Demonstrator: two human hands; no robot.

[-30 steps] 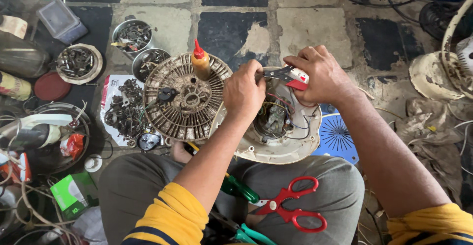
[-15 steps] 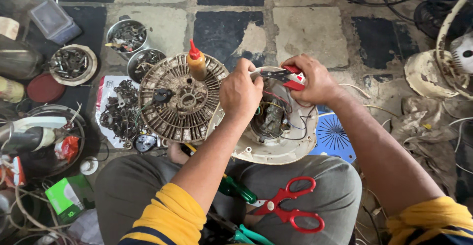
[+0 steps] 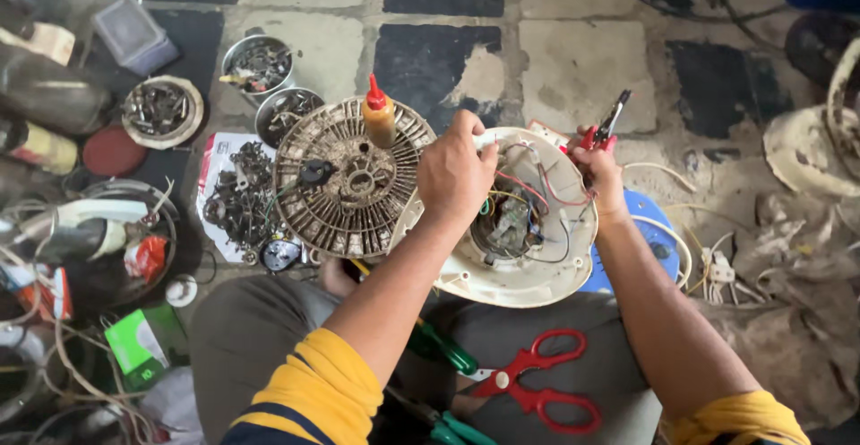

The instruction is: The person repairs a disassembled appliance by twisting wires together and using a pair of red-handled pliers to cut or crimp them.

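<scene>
Landmark: cream round fan housing [image 3: 528, 288], resting on the person's lap, open side up, wires and motor part exposed inside.

Left hand [image 3: 455, 172] over the housing's upper-left rim, fingers pinched narrow on something small there (what exactly, cannot tell).

Right hand [image 3: 598, 172] at the housing's upper-right edge, closed around red-handled pliers [image 3: 609, 123], tips pointing up and away from the housing.

Dirty round grille [image 3: 349, 181] touches the housing's left side; orange glue bottle [image 3: 380, 115] stands on the grille. Red scissors [image 3: 537, 391] lie just below the housing, on the lap.
</scene>
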